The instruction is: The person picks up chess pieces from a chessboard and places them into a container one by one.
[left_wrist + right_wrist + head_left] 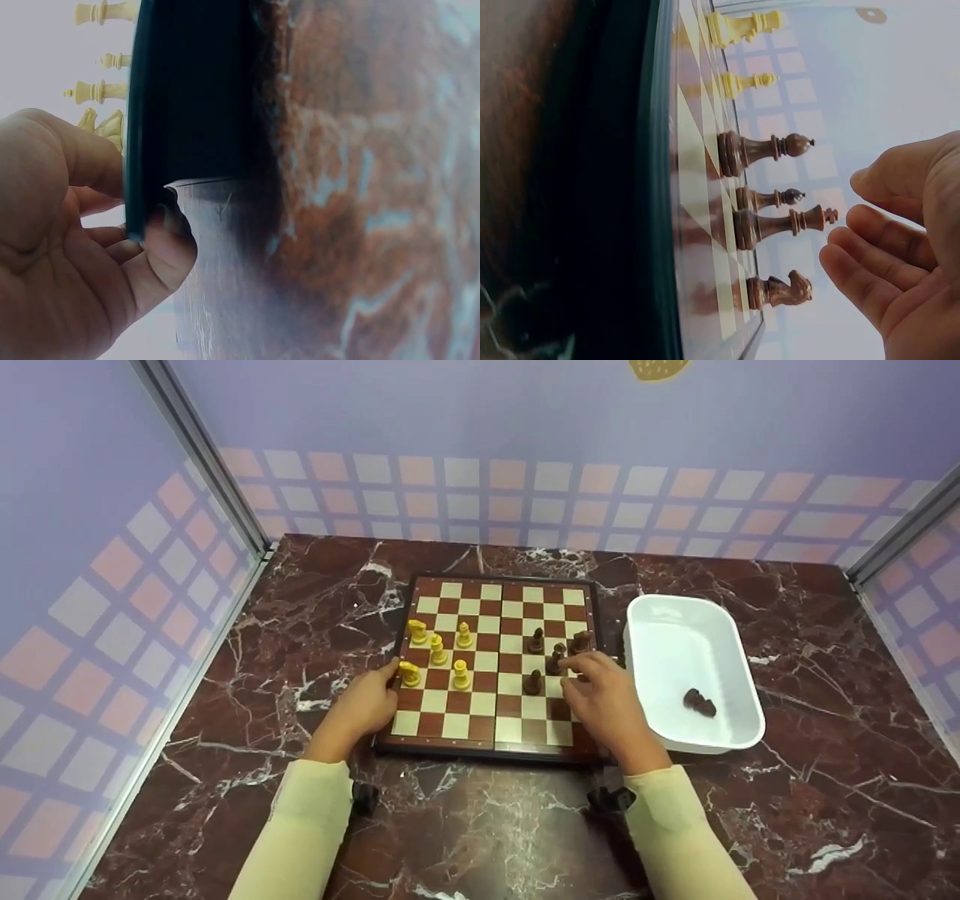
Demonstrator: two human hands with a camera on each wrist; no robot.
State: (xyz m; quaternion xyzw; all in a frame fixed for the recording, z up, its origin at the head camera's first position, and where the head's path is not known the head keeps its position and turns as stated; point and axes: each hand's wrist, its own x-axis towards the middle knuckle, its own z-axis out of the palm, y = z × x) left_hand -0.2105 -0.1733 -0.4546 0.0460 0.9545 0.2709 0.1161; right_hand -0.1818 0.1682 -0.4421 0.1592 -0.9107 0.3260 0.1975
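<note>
A brown-and-cream chessboard [480, 712] lies on the marble table. Several yellow pieces [437, 651] stand on its left half and several dark pieces [535, 641] on its right half. My left hand [369, 701] grips the board's left edge [187, 97], with the fingers [161, 247] curled round the black rim, beside a yellow piece [409, 673]. My right hand [596, 682] hovers over the right half with relaxed fingers [870, 251], just short of a dark king [780, 223] and a dark knight [780, 290]. It holds nothing.
A white plastic tub [739, 660] stands right of the board with a dark piece [699, 702] lying in it. Tiled lilac walls close in the table on the left, back and right. Bare marble [487, 825] stretches in front of the board.
</note>
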